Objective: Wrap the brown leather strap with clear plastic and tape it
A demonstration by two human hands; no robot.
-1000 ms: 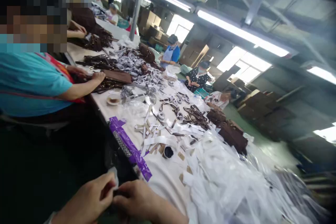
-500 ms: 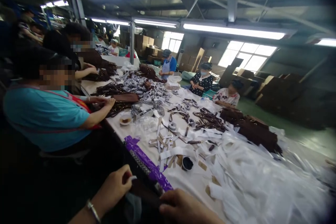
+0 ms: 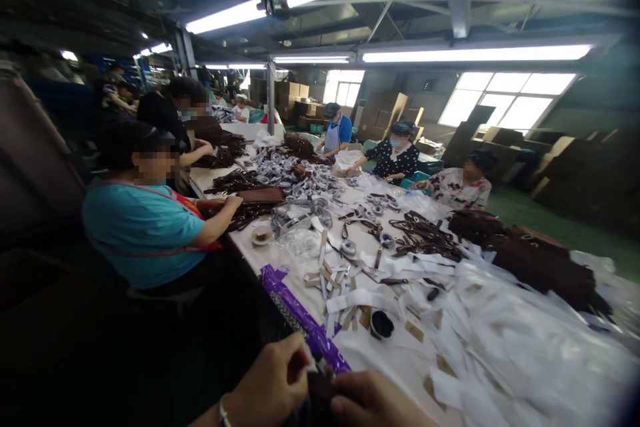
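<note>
Watching remotely, I judge this close handwork: left hand [image 3: 273,379] pinching a pale scrap [image 3: 311,363], right hand [image 3: 373,399] gripping the dark brown piece [image 3: 320,392] near the purple tape [image 3: 301,322], next calling for steadiness.

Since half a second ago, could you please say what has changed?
The left hand and right hand have drawn closer together, both keeping hold of the dark brown piece. The dotted-blouse worker has extended an arm toward the white plastic. The purple strip and black-filled tub stayed put.
</note>
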